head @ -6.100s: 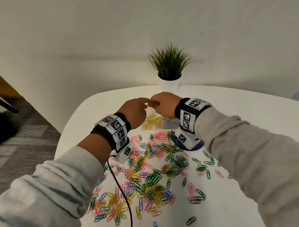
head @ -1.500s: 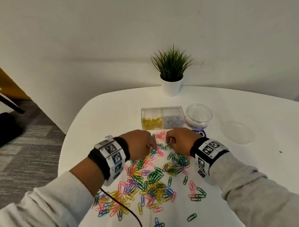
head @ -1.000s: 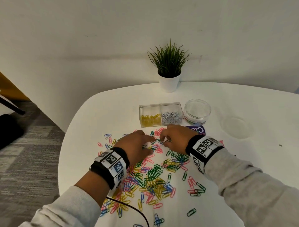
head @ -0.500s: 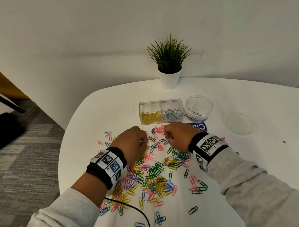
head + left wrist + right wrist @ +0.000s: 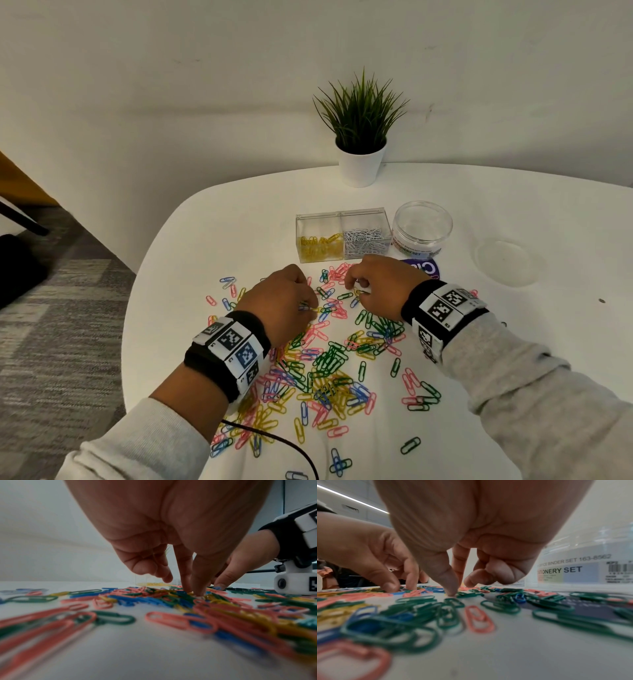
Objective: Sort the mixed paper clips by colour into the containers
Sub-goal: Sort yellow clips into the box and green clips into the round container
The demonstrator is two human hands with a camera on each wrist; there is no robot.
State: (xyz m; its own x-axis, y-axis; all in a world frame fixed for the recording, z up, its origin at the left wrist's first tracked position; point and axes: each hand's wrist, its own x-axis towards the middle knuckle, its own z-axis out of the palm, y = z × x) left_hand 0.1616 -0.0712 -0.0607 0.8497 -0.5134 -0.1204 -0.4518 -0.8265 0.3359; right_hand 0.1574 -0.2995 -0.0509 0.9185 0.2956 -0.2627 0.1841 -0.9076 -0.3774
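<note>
Mixed pink, green, blue and yellow paper clips [image 5: 329, 363] lie scattered on the white table [image 5: 212, 246]. My left hand [image 5: 310, 307] has its thumb and forefinger pressed down into the pile, pinching a yellow clip [image 5: 193, 593]. My right hand [image 5: 357, 291] is close beside it, with thumb and forefinger tips [image 5: 452, 594] closing on another yellow clip at the table. Behind them stands a clear two-part box [image 5: 342, 214]: yellow clips [image 5: 320, 245] in the left half, silver ones [image 5: 366, 238] in the right.
A round clear tub [image 5: 422, 228] labelled STATIONERY SET stands right of the box, its lid [image 5: 505, 262] farther right. A potted plant [image 5: 359, 137] is at the back edge. A black cable [image 5: 274, 442] runs under my left forearm. The table edge curves off at left.
Both hands came back from over the yellow compartment to the pile. In the last half second the fingertips dropped onto clips at its far edge.
</note>
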